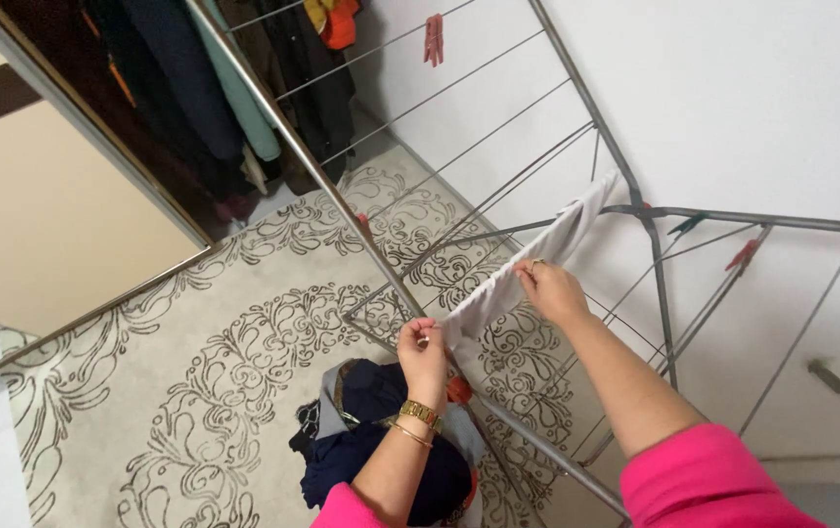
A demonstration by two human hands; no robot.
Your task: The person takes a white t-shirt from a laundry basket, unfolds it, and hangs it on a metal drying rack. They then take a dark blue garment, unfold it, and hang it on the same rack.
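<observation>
Left hand (423, 344) raised, fist pinching one end of white cloth (528, 269), right hand (549, 290) stretched forward, gripping cloth further along, over rack (655, 210)

A cloth (528, 269) is lying across the wires of a drying rack (635, 210), stretching between the fingers (427, 332) of the left hand and those of the right hand (549, 290). A laundry pile (361, 430) is sitting on the rug (215, 391) below the left fingers, clothespins (434, 39) hanging on wires beyond.
</observation>
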